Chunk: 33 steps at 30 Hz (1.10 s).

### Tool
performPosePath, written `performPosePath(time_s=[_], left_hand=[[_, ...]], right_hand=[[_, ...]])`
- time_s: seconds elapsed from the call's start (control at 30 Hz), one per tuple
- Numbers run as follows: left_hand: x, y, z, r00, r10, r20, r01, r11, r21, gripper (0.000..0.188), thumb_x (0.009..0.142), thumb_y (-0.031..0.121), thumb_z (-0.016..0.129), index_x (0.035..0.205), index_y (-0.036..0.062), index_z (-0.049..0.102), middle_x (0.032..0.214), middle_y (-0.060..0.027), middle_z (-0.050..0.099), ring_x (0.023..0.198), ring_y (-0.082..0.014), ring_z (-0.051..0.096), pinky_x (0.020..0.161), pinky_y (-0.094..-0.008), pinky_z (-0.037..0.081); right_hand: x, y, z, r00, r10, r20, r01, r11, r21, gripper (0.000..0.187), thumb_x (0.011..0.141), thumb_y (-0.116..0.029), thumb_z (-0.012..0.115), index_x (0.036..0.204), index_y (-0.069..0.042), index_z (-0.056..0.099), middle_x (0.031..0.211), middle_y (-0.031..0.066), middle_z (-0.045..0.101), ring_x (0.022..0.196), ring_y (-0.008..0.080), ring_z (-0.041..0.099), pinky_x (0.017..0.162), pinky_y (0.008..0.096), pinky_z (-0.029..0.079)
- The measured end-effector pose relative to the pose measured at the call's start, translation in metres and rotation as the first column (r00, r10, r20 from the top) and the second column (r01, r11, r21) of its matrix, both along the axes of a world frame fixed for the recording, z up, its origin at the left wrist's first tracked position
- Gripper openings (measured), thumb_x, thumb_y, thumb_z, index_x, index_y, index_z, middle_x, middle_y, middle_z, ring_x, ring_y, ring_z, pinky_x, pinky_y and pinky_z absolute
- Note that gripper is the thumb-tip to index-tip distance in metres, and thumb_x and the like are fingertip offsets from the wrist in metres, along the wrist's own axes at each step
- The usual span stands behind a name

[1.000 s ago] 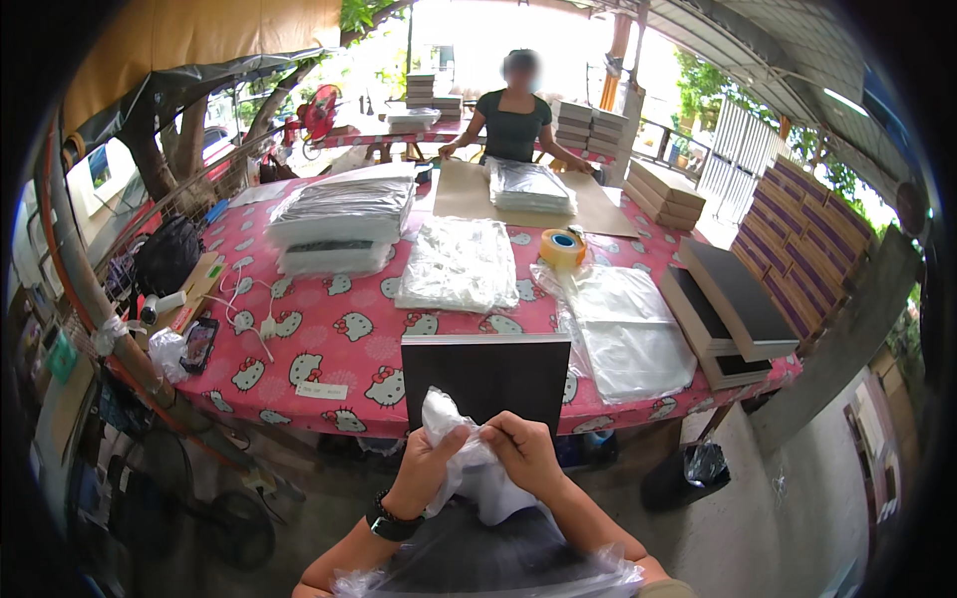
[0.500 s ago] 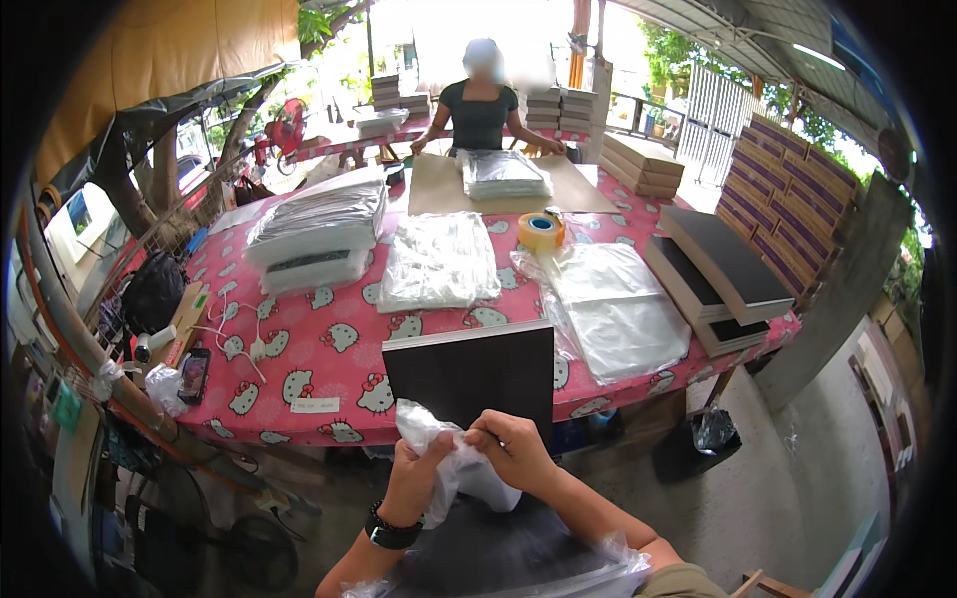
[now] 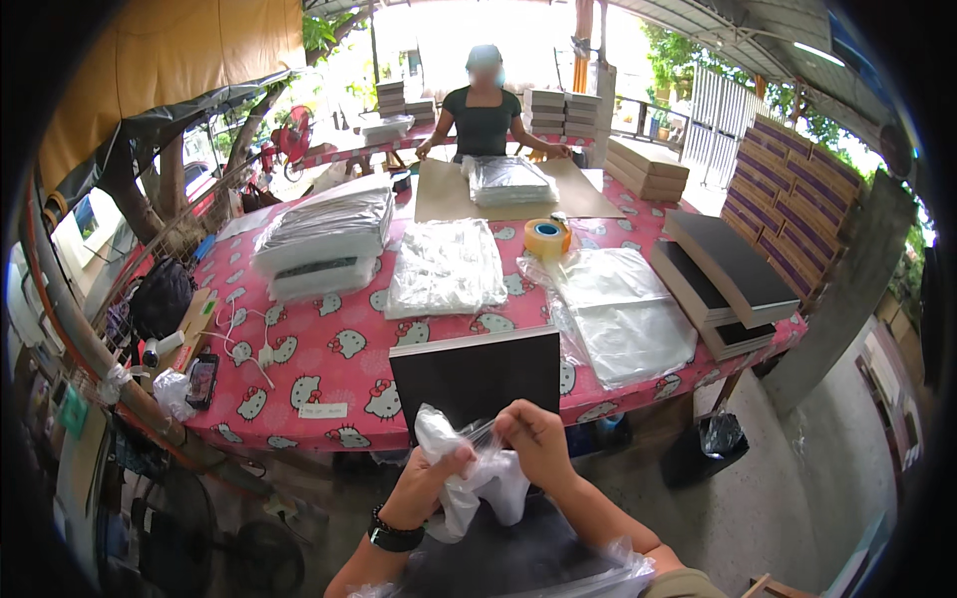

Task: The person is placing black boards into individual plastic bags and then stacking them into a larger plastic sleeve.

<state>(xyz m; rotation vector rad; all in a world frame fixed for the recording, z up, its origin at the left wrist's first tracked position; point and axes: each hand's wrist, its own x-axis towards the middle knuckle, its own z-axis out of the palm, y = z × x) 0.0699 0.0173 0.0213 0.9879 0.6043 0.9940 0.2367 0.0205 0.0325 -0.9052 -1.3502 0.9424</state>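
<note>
My left hand (image 3: pixel 424 485) is closed round a bunched clear plastic bag (image 3: pixel 469 498). Between the fingertips of my right hand (image 3: pixel 535 439), a piece of the same plastic is pinched and stretched taut. Just beyond both hands, a thick black pad or book (image 3: pixel 478 375) with a pale edge stands tilted at the table's near side. Below my hands, close to my body, another flat black piece (image 3: pixel 498 548) lies with clear plastic round its edges.
Wrapped stacks (image 3: pixel 324 234), a pile of clear bags (image 3: pixel 446 267), flat plastic sleeves (image 3: pixel 626 319) and a tape roll (image 3: pixel 547 238) lie on the pink table (image 3: pixel 299 349). Black-topped blocks (image 3: pixel 733 264) stand right, a bin (image 3: pixel 706 447) below. A person (image 3: pixel 480 120) stands across the table.
My right hand has moved slightly up and to the right, away from my left hand, drawing the plastic out between them. The whole view has shifted slightly.
</note>
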Motion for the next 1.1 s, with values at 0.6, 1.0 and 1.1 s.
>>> performPosePath(time_s=[0.6, 1.0, 1.1], left_hand=[[-0.009, 0.007, 0.004, 0.946, 0.319, -0.047, -0.314, 0.945, 0.096, 0.029, 0.089, 0.028, 0.044, 0.074, 0.0047, 0.052, 0.072, -0.0021, 0.056, 0.067, -0.0098, 0.051, 0.063, -0.0245, 0.041], [-0.183, -0.012, 0.024, 0.333, 0.907, 0.256, -0.922, 0.256, 0.291, 0.025, 0.085, 0.023, 0.052, 0.094, -0.0006, 0.054, 0.07, -0.0025, 0.048, 0.059, -0.0083, 0.04, 0.057, -0.0212, 0.037], [-0.074, -0.01, 0.042, 0.724, 0.69, -0.015, -0.55, 0.591, 0.59, 0.056, 0.069, 0.027, 0.069, 0.109, 0.0014, 0.041, 0.092, -0.0052, 0.051, 0.069, -0.0093, 0.048, 0.06, -0.0221, 0.042]], right_hand=[[0.037, 0.006, -0.007, 0.648, 0.58, -0.493, -0.596, 0.79, 0.146, 0.019, 0.084, -0.016, 0.051, 0.091, 0.001, 0.054, 0.081, 0.0103, 0.056, 0.076, 0.0193, 0.055, 0.073, 0.0354, 0.042], [0.151, -0.034, 0.029, 0.934, -0.355, -0.046, 0.357, 0.933, 0.05, 0.023, 0.087, -0.031, 0.048, 0.079, -0.009, 0.051, 0.062, -0.004, 0.049, 0.048, 0.0004, 0.038, 0.04, 0.015, 0.029], [0.042, -0.018, 0.043, 0.889, 0.304, 0.342, -0.345, 0.936, 0.064, 0.012, 0.077, -0.007, 0.054, 0.088, -0.002, 0.055, 0.073, 0.0089, 0.061, 0.066, 0.0194, 0.06, 0.061, 0.0312, 0.047]])
